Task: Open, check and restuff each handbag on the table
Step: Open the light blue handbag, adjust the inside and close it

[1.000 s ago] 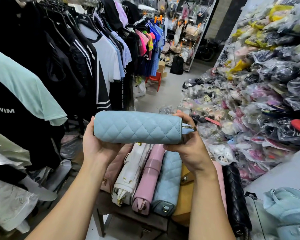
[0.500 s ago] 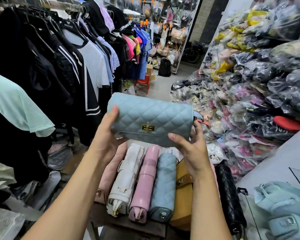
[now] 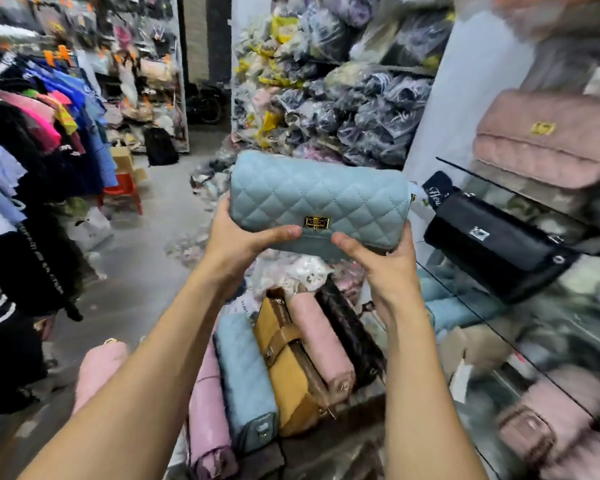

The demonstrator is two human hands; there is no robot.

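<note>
I hold a light blue quilted handbag (image 3: 317, 197) up in front of me, flap closed, its gold turn clasp (image 3: 316, 223) facing me. My left hand (image 3: 243, 242) grips its lower left corner, thumb lying along the bottom edge. My right hand (image 3: 378, 261) grips the lower right end, thumb pointing toward the clasp. Below my arms, on a small table (image 3: 329, 445), several handbags lie side by side: a pink one (image 3: 207, 410), a blue quilted one (image 3: 243, 375), a mustard one (image 3: 291, 375), a pale pink one (image 3: 321, 344) and a black quilted one (image 3: 350, 330).
Glass shelves (image 3: 520, 199) on the right carry a black handbag (image 3: 496, 237), a pink quilted handbag (image 3: 548, 140) and more bags lower down. Plastic-wrapped goods (image 3: 326, 98) pile up behind. A clothes rack (image 3: 32, 150) fills the left. A red stool (image 3: 123, 194) stands on the grey floor.
The view has swung right toward the glass shelves. I have shifted the blue bag rightward, and both thumbs now lie along its bottom edge near the clasp.
</note>
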